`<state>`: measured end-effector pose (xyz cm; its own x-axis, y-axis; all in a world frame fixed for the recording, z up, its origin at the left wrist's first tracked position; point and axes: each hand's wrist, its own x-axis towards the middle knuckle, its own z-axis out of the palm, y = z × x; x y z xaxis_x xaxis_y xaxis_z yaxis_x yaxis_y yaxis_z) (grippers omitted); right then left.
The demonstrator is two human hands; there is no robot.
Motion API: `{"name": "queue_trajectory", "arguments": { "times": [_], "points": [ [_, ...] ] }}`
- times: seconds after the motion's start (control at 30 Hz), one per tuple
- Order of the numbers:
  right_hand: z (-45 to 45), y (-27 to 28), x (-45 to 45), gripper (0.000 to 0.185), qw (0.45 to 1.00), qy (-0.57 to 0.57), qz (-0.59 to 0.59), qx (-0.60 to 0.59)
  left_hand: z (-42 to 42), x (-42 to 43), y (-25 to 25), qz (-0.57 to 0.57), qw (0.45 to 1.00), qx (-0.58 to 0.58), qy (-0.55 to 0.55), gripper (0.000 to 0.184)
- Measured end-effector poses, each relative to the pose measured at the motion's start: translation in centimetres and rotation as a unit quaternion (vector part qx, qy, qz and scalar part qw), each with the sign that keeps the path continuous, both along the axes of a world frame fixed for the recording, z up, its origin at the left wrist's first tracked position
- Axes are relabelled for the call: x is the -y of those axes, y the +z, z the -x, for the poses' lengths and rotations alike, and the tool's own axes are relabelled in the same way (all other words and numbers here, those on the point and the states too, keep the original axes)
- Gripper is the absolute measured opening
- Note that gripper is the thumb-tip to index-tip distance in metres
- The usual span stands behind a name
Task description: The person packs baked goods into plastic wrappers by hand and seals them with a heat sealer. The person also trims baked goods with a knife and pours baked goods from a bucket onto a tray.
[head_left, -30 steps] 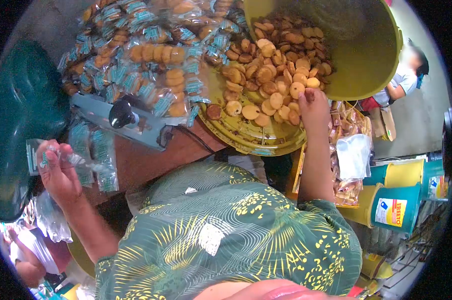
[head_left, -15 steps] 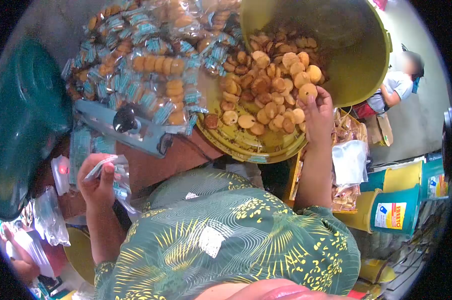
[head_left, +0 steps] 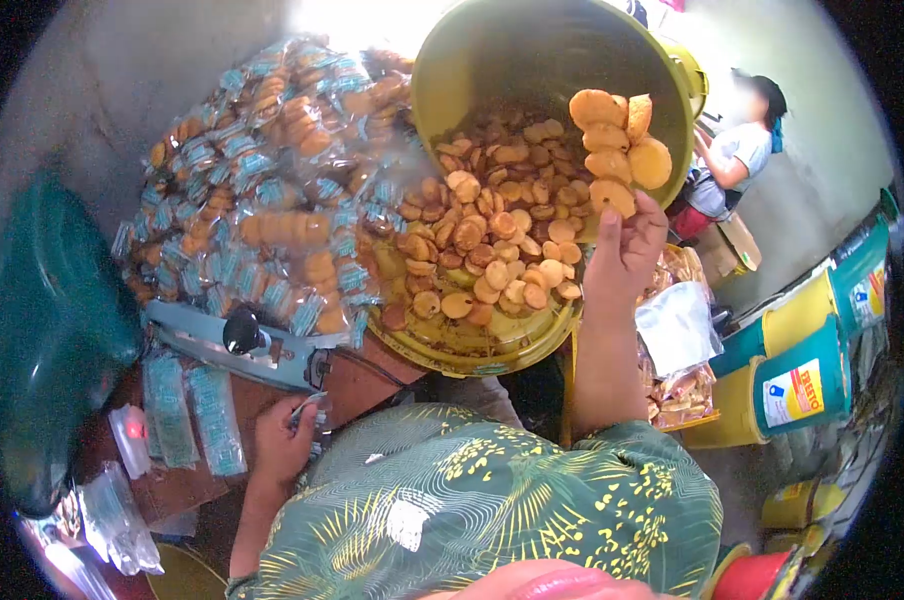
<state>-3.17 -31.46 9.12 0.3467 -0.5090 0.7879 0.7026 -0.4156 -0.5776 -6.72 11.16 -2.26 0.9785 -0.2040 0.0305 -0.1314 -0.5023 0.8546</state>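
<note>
My right hand (head_left: 624,248) is raised at the mouth of the tilted yellow bucket (head_left: 517,50), its fingers closed on a cluster of round cookies (head_left: 610,165). Below lies a loose heap of golden and browner cookies (head_left: 482,240), spilling toward the bucket's near rim. Down at the table edge, my left hand (head_left: 284,440) is closed on a small clear plastic packet with blue-green print (head_left: 310,405). A light-blue bag sealer with a black knob (head_left: 242,340) lies between that hand and a large pile of filled cookie packets (head_left: 262,200).
Flat printed packets (head_left: 217,415) lie on the brown table (head_left: 362,385). A dark green glossy object (head_left: 47,310) stands at left. At right are a crate of packed goods (head_left: 672,390), teal and yellow buckets (head_left: 804,390), and a seated person in a white shirt (head_left: 742,150).
My right hand has lifted a cluster of cookies above the heap. My left hand has moved down and right across the view with the packet. The camera view has shifted.
</note>
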Motion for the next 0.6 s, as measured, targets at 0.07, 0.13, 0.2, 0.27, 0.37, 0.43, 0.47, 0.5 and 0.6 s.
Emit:
{"name": "queue_trajectory", "arguments": {
  "times": [0.07, 0.13, 0.2, 0.27, 0.37, 0.43, 0.47, 0.5, 0.6],
  "points": [
    [0.3, 0.7, 0.1, 0.034, 0.998, -0.047, 0.011, 0.028, 0.0, 0.0, -0.1, 0.010, 1.000, 0.004, -0.011, 0.020],
    [0.2, 1.2, 0.2, 0.033, 0.995, -0.056, 0.034, 0.071, 0.0, -0.6, -1.2, 0.010, 1.000, -0.015, -0.019, 0.019],
    [0.4, 1.4, 1.0, 0.033, 0.986, -0.108, 0.087, 0.087, 0.0, -0.6, -1.4, -0.014, 0.998, 0.048, -0.026, 0.019],
    [0.9, 1.7, 2.0, 0.032, 0.962, -0.197, 0.170, 0.076, 0.0, -0.5, -1.2, -0.020, 0.997, 0.071, -0.031, 0.018],
    [1.3, 2.6, 2.6, 0.028, 0.927, -0.278, 0.231, 0.101, 0.3, -0.5, -0.7, -0.008, 0.998, 0.059, -0.034, 0.018],
    [1.8, 3.1, 3.0, 0.025, 0.900, -0.334, 0.263, 0.095, 0.4, -0.4, -0.3, 0.000, 0.997, 0.063, -0.041, 0.018],
    [2.2, 3.5, 3.0, 0.023, 0.888, -0.357, 0.275, 0.091, 0.5, -0.4, -0.2, 0.009, 0.997, 0.059, -0.041, 0.018],
    [2.5, 3.9, 3.0, 0.021, 0.875, -0.381, 0.286, 0.088, 0.5, -0.3, 0.0, 0.018, 0.997, 0.055, -0.041, 0.018],
    [3.1, 5.0, 3.6, 0.020, 0.894, -0.364, 0.253, 0.066, 0.5, -0.4, -0.5, 0.024, 0.997, 0.056, -0.038, 0.018]
  ]
}}
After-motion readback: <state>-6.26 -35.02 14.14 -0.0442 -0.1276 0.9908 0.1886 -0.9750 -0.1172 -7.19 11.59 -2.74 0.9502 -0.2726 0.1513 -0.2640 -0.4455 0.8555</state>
